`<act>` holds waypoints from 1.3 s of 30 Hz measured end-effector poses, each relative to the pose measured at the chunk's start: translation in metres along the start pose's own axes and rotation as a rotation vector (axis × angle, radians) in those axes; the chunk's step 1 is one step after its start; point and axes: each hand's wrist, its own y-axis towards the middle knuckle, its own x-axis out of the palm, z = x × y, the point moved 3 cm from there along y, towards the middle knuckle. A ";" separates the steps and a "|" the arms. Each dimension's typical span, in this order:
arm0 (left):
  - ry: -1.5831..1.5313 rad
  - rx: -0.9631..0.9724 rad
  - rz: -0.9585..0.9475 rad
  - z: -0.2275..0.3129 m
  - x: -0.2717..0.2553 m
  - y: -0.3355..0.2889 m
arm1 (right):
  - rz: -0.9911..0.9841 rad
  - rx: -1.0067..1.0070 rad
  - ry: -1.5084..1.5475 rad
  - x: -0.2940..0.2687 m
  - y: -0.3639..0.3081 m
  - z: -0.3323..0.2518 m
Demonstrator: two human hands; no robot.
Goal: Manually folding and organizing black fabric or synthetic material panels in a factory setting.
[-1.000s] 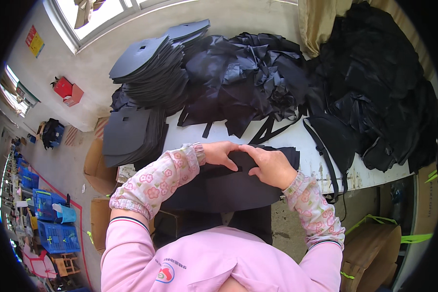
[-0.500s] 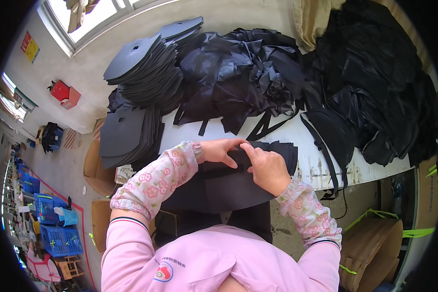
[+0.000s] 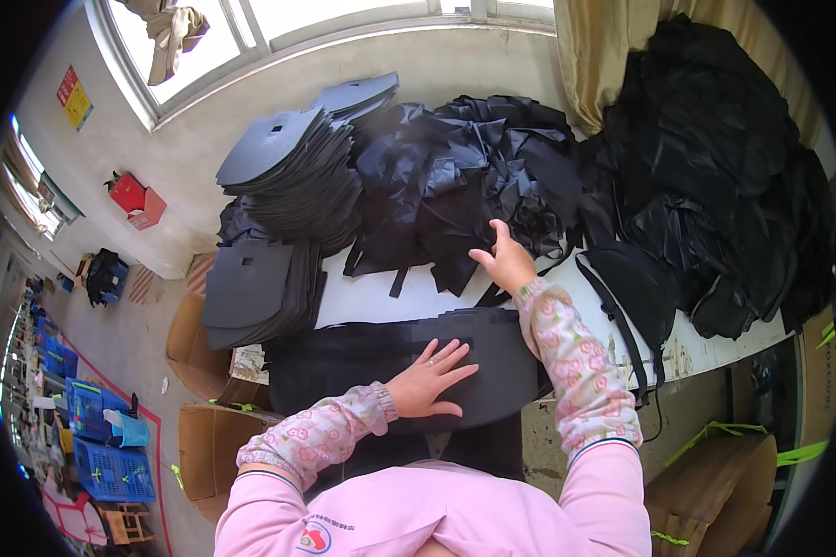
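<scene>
A long black padded panel [image 3: 344, 367] lies across the front edge of the white table [image 3: 362, 302], with a stiff, smooth black sheet [image 3: 492, 371] at its right part. My left hand [image 3: 430, 379] rests flat on it, fingers spread. Farther out, my right hand [image 3: 508, 260] is raised with thumb and index finger apart, holding nothing I can see. It is near the low edge of a heap of black fabric pieces [image 3: 464, 172]. A black strap [image 3: 497, 295] lies partly under the right wrist.
Stacks of dark foam panels [image 3: 269, 148] stand at the back left, a lower stack [image 3: 251, 288] before them. A large pile of black bags [image 3: 715, 176] fills the right end. Cardboard boxes [image 3: 715, 483] stand below right, another box [image 3: 204, 455] below left.
My hands were together over the panel and have parted. The left now lies flat on it; the right has reached away toward the fabric heap. The panel now lies spread out flat.
</scene>
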 end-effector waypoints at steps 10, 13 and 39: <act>-0.234 -0.247 0.610 -0.065 -0.081 -0.017 | -0.089 -0.176 0.436 0.000 -0.014 -0.010; -0.213 -0.241 0.693 -0.070 -0.099 -0.003 | -0.291 -0.226 0.654 -0.034 -0.051 -0.031; 0.305 -0.014 0.149 -0.044 -0.204 -0.043 | -0.347 -0.591 0.064 -0.184 -0.195 -0.062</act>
